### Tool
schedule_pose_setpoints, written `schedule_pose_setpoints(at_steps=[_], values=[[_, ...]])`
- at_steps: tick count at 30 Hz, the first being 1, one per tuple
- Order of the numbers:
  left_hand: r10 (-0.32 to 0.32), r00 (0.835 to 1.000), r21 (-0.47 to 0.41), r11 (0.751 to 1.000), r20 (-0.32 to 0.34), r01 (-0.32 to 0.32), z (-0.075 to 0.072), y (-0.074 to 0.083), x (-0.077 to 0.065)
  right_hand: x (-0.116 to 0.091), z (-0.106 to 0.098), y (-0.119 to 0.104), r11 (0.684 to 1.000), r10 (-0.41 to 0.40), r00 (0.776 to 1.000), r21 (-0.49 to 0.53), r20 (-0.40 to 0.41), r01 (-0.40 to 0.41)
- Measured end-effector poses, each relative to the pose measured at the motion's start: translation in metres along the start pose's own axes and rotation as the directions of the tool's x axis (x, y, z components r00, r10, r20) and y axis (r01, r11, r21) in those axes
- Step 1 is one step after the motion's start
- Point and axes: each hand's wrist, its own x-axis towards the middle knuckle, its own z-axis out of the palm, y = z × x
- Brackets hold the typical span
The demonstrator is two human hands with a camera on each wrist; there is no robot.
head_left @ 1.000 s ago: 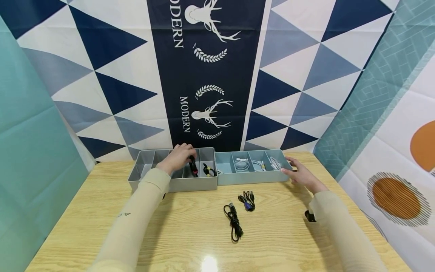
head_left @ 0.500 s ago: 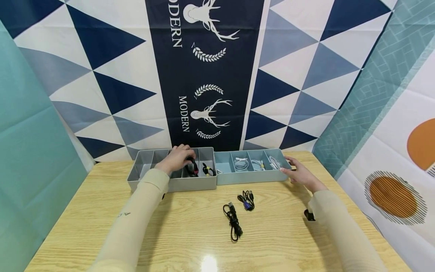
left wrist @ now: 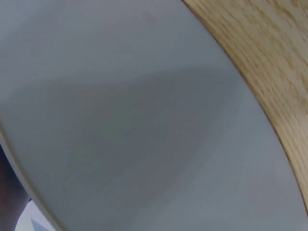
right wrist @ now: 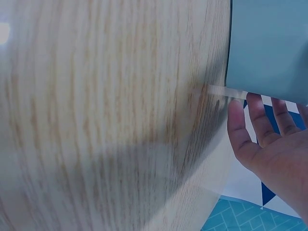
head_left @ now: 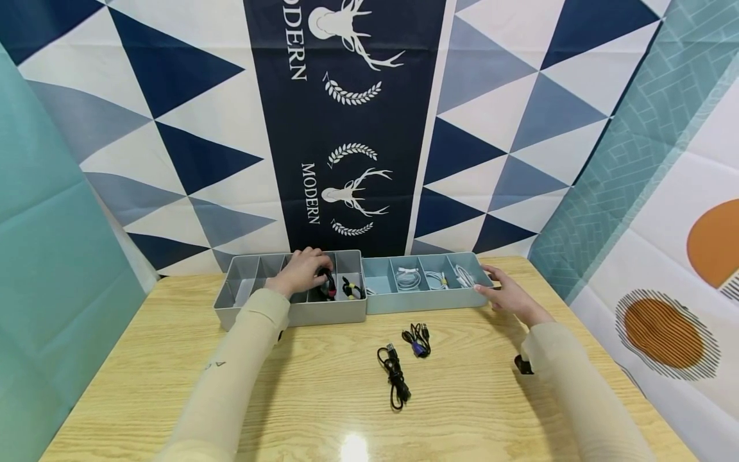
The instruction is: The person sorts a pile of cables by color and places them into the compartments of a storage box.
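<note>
My left hand (head_left: 301,271) reaches into the grey divided box (head_left: 330,312) and holds a dark cable (head_left: 330,286) with a pinkish-red band, low in a compartment. One compartment to the right lies a black cable with a yellow tie (head_left: 351,289). The left wrist view is filled by the grey box's outer wall (left wrist: 144,120), so the fingers' grip is hidden there. At the right end of the light blue divided box (head_left: 430,300), my right hand (head_left: 509,298) rests its fingertips against the end wall. In the right wrist view its fingers (right wrist: 262,122) are loosely extended along that end.
White cables (head_left: 408,278) lie coiled in several blue-box compartments. On the wooden table (head_left: 462,398) in front are a bundled black cable (head_left: 395,378) and a smaller black cable with a blue tie (head_left: 418,340). A patterned cloth wall (head_left: 346,128) stands right behind the boxes.
The dark cable in my left hand has gone from hanging fairly straight to sitting bent and lower in its grey compartment. My right hand stays at the blue box's end.
</note>
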Motion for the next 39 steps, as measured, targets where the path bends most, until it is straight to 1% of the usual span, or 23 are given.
schedule_pose_setpoints(at_steps=[8,11,14,17,23,29,35,39], values=[[-0.038,0.999,0.012,0.999,-0.010,0.038,0.001,-0.001,-0.002,0.001,0.001,-0.002,1.000,-0.019,1.000,0.006,-0.001,0.019],[-0.048,0.999,-0.005,0.999,-0.013,0.048,0.000,0.000,-0.003,0.000,0.001,-0.002,0.999,-0.034,0.999,0.003,0.000,0.034],[-0.050,0.998,-0.017,0.999,-0.029,0.049,-0.003,0.001,-0.005,-0.001,0.002,-0.003,0.999,-0.054,0.999,0.002,0.001,0.054],[-0.063,0.997,-0.031,0.998,-0.040,0.062,-0.009,0.004,-0.007,-0.002,0.002,-0.004,0.998,-0.069,0.998,0.006,0.000,0.069],[-0.108,0.993,-0.050,0.993,-0.040,0.106,-0.020,0.007,-0.009,-0.002,-0.001,-0.003,0.998,-0.064,0.998,0.004,-0.004,0.064],[-0.122,0.991,-0.072,0.990,-0.047,0.119,-0.027,0.006,-0.012,-0.001,0.000,-0.002,0.998,-0.057,0.998,0.003,-0.002,0.057],[-0.149,0.987,-0.100,0.985,-0.056,0.143,-0.035,0.012,-0.018,-0.002,-0.001,-0.001,0.999,-0.046,0.999,0.004,0.002,0.046],[-0.157,0.985,-0.093,0.984,-0.071,0.150,-0.040,0.017,-0.022,-0.003,-0.001,0.000,0.999,-0.039,0.999,0.015,0.008,0.038]])
